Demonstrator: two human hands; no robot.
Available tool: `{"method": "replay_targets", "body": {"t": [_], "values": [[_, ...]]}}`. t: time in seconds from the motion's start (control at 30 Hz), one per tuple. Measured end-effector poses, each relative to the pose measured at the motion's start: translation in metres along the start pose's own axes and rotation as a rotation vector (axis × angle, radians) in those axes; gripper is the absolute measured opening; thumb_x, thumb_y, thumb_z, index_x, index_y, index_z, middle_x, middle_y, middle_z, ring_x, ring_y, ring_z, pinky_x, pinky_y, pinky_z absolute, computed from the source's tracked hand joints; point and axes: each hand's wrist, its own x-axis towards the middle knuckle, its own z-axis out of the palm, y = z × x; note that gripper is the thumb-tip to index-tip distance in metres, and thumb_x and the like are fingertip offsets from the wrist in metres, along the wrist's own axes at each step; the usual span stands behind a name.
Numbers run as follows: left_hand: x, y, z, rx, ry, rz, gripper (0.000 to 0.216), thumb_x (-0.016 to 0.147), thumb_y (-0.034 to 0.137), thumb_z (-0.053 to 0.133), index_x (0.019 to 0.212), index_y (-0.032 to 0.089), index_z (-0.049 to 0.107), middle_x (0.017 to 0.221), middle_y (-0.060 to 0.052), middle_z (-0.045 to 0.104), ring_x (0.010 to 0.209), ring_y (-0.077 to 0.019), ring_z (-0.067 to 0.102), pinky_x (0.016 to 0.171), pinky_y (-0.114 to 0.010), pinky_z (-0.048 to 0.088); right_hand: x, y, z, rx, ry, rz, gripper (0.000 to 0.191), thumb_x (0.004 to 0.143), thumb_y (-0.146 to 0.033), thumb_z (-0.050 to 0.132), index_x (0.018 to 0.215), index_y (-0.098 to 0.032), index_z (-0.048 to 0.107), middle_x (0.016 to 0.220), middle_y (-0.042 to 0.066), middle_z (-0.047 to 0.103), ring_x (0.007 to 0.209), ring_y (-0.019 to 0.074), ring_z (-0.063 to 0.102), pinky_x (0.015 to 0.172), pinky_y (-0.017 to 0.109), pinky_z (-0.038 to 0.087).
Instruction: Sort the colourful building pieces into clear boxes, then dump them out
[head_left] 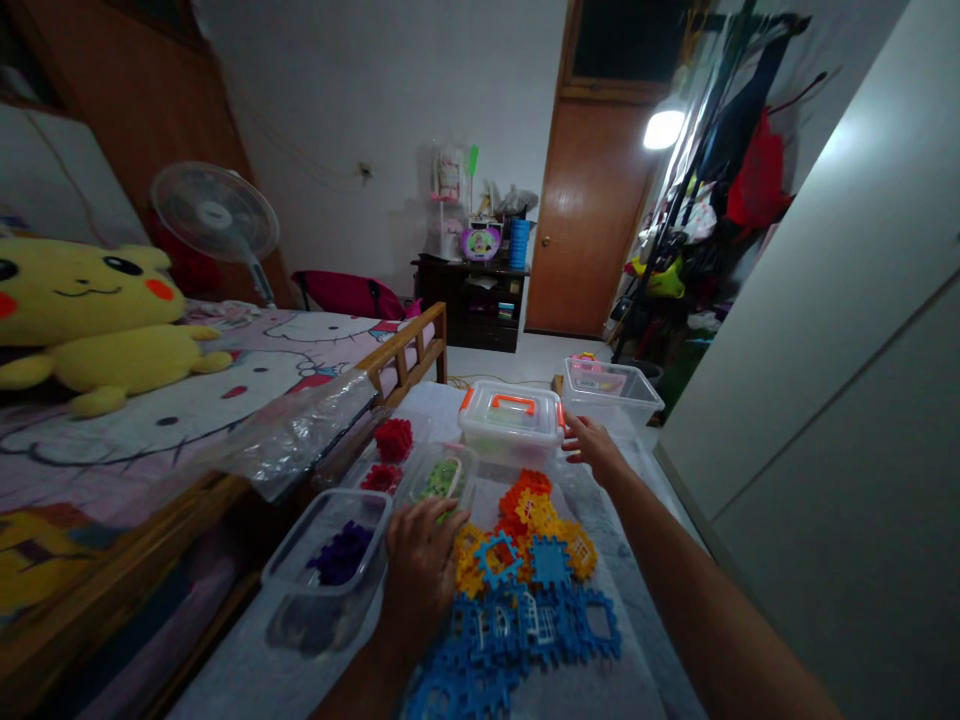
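Observation:
My left hand [424, 548] lies at the near edge of a small clear container [466, 462] with green pieces [442, 478] in it, its fingers stretched forward and slightly bent. My right hand [594, 447] reaches to the right side of a clear lidded box [476, 428] with an orange handle [514, 404]. Its fingers are apart, by the box's orange side latch; whether they touch it I cannot tell. Between my arms spread interlocking plastic building pieces: blue ones [551, 562] nearest, yellow ones [577, 548] and orange ones [534, 482] beyond.
An open clear container [274, 570] with purple pieces [343, 553] stands at left, with red pieces [394, 440] farther back. Another clear bin [641, 392] stands at the far right. A bed with a wooden rail [405, 345] borders the left; a pale cabinet [817, 400] borders the right.

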Motion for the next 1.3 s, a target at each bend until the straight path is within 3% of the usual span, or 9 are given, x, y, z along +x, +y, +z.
{"method": "replay_targets", "body": {"t": [0.17, 0.3, 0.43, 0.6, 0.7, 0.8, 1.0, 1.13, 1.3], "values": [[0.001, 0.006, -0.006, -0.100, 0.060, 0.024, 0.036, 0.081, 0.003, 0.047, 0.107, 0.020, 0.066, 0.108, -0.008, 0.065, 0.106, -0.0237, 0.055, 0.092, -0.040, 0.045, 0.010, -0.014, 0.028, 0.067, 0.008, 0.085, 0.024, 0.082, -0.039, 0.061, 0.081, -0.015, 0.058, 0.055, -0.002, 0.055, 0.040, 0.0092, 0.048, 0.035, 0.020, 0.042], [0.003, 0.011, -0.010, -0.156, 0.067, 0.012, 0.032, 0.084, 0.005, 0.047, 0.106, 0.020, 0.065, 0.108, -0.008, 0.064, 0.104, -0.0223, 0.055, 0.091, -0.038, 0.047, 0.003, -0.015, 0.035, 0.114, 0.021, 0.066, 0.014, 0.079, -0.028, 0.057, 0.076, -0.015, 0.057, 0.050, -0.003, 0.052, 0.038, 0.0092, 0.047, 0.032, 0.019, 0.039], [0.005, 0.013, -0.015, -0.187, 0.053, 0.003, 0.027, 0.088, 0.010, 0.046, 0.105, 0.020, 0.065, 0.107, -0.008, 0.064, 0.103, -0.0220, 0.056, 0.091, -0.038, 0.048, -0.013, -0.015, 0.024, 0.185, 0.083, -0.005, 0.013, 0.079, -0.029, 0.054, 0.079, -0.017, 0.057, 0.058, -0.002, 0.056, 0.044, 0.0107, 0.051, 0.033, 0.020, 0.043], [0.005, 0.016, -0.021, -0.279, 0.032, -0.040, 0.026, 0.090, 0.017, 0.047, 0.111, 0.021, 0.063, 0.110, -0.008, 0.064, 0.106, -0.0223, 0.057, 0.094, -0.039, 0.047, -0.040, -0.019, -0.011, 0.269, 0.109, -0.098, 0.021, 0.079, -0.036, 0.056, 0.088, -0.018, 0.059, 0.062, -0.002, 0.058, 0.046, 0.0114, 0.051, 0.034, 0.020, 0.043], [0.011, 0.025, -0.028, -0.421, -0.009, -0.178, 0.028, 0.092, 0.025, 0.048, 0.118, 0.022, 0.058, 0.119, -0.009, 0.059, 0.114, -0.0237, 0.054, 0.096, -0.041, 0.046, -0.062, -0.014, -0.032, 0.317, 0.050, -0.159, 0.034, 0.079, -0.041, 0.060, 0.102, -0.017, 0.061, 0.067, -0.002, 0.062, 0.045, 0.0112, 0.051, 0.035, 0.021, 0.042], [0.026, 0.038, -0.036, -0.600, -0.084, -0.350, 0.039, 0.093, 0.034, 0.048, 0.130, 0.022, 0.048, 0.132, -0.012, 0.051, 0.115, -0.0238, 0.054, 0.092, -0.039, 0.049, -0.086, -0.002, -0.045, 0.397, -0.013, -0.202, 0.045, 0.078, -0.045, 0.066, 0.114, -0.017, 0.061, 0.083, 0.002, 0.071, 0.056, 0.0151, 0.062, 0.045, 0.025, 0.050], [0.074, 0.048, -0.033, -0.728, -0.158, -0.452, 0.060, 0.082, 0.036, 0.062, 0.136, 0.018, 0.043, 0.134, -0.014, 0.052, 0.118, -0.0266, 0.054, 0.095, -0.041, 0.046, -0.114, 0.017, -0.041, 0.440, -0.048, -0.188, 0.052, 0.076, -0.047, 0.069, 0.120, -0.020, 0.061, 0.101, 0.006, 0.074, 0.080, 0.0231, 0.070, 0.062, 0.031, 0.056], [0.094, 0.044, -0.028, -0.649, -0.187, -0.489, 0.044, 0.082, 0.033, 0.062, 0.123, 0.017, 0.056, 0.116, -0.013, 0.066, 0.104, -0.0274, 0.062, 0.091, -0.040, 0.046, -0.119, 0.019, -0.036, 0.445, -0.033, -0.192, 0.052, 0.077, -0.048, 0.069, 0.121, -0.021, 0.061, 0.102, 0.006, 0.074, 0.082, 0.0241, 0.070, 0.063, 0.032, 0.057], [0.094, 0.044, -0.029, -0.632, -0.125, -0.446, 0.034, 0.087, 0.034, 0.054, 0.114, 0.018, 0.064, 0.111, -0.012, 0.069, 0.103, -0.0277, 0.062, 0.091, -0.038, 0.044, -0.121, 0.022, -0.037, 0.457, -0.034, -0.191, 0.053, 0.078, -0.048, 0.068, 0.123, -0.022, 0.060, 0.108, 0.007, 0.072, 0.086, 0.0244, 0.070, 0.064, 0.031, 0.057]]}}
